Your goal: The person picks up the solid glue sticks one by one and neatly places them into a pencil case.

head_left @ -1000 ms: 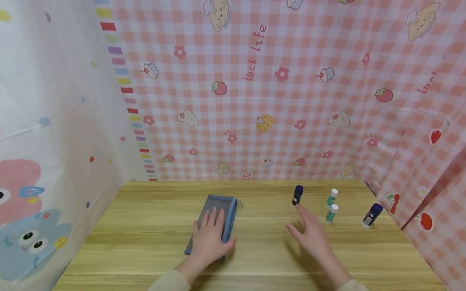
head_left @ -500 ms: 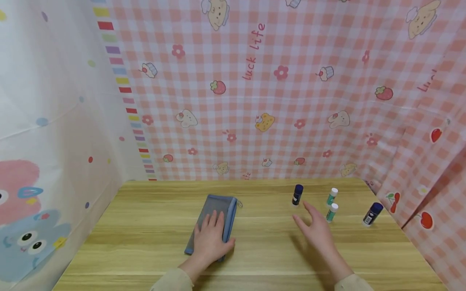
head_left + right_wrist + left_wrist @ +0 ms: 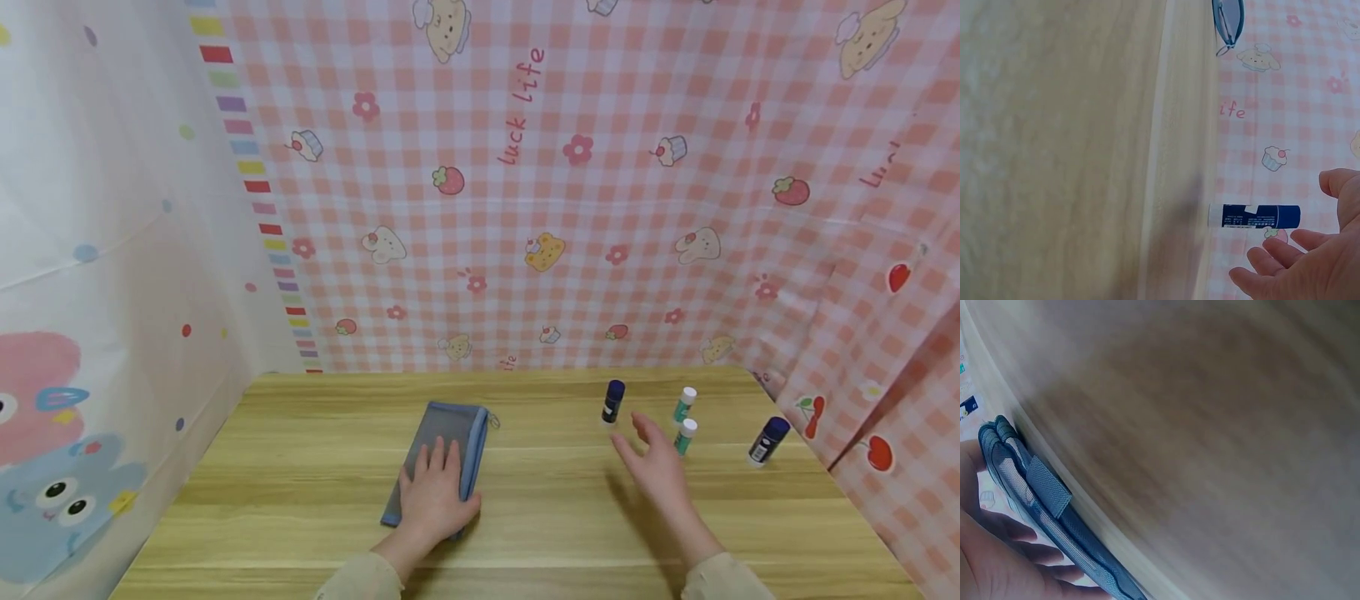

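A blue-grey mesh zip pouch (image 3: 474, 450) lies flat on the table, left of centre. On top of it rests my left hand (image 3: 433, 496), fingers spread and straight; the left wrist view shows the pouch (image 3: 1054, 509) edge-on beside that hand (image 3: 997, 556). My right hand (image 3: 660, 471) hovers over the table, thumb and fingers apart, holding nothing. Just beyond its fingertips stands a dark blue glue stick (image 3: 612, 402), upright. In the right wrist view a gap shows between this glue stick (image 3: 1254, 216) and the hand (image 3: 1319, 265).
Two green glue sticks with white caps, a back one (image 3: 684, 405) and a front one (image 3: 685, 436), stand right of my right hand. Farther right is another dark blue glue stick (image 3: 768, 442). A pink checked cloth (image 3: 480, 208) hangs behind the wooden table (image 3: 300, 467).
My right hand has shifted rightward, away from the nearer dark blue glue stick, and its fingers have bent slightly. My left hand has stayed on the pouch, sliding very slightly toward me.
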Motion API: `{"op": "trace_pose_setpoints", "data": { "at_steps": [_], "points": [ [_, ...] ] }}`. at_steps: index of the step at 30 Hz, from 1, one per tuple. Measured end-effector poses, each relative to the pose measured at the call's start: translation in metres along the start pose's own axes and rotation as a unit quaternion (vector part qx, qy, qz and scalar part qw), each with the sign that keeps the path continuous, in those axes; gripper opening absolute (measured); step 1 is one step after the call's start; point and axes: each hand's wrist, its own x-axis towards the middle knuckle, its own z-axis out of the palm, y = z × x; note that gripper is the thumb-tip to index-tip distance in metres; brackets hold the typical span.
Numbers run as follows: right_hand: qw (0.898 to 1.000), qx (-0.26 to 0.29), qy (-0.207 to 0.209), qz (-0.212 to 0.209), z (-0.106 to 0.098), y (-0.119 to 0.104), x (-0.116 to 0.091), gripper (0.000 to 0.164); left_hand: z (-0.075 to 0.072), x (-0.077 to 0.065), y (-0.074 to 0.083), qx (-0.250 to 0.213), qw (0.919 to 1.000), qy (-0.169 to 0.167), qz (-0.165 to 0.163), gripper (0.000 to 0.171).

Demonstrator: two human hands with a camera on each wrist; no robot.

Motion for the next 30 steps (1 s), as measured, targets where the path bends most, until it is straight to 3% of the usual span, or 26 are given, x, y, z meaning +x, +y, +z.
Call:
{"op": "trace_pose_setpoints", "data": {
  "at_steps": [11,18,30],
  "points": [
    [1.000,0.017,-0.008,0.024,0.002,0.001,0.007,0.065,-0.001,-0.001,-0.001,-0.015,0.9999,0.004,-0.007,0.057],
    [0.999,0.019,-0.005,0.030,0.005,0.004,0.014,0.066,0.000,0.000,-0.002,-0.024,0.9995,0.007,-0.018,0.053],
    [0.997,0.065,0.001,0.039,0.010,0.007,0.027,0.068,-0.005,-0.002,0.001,-0.052,0.9973,0.042,-0.029,0.048]
  ]
}}
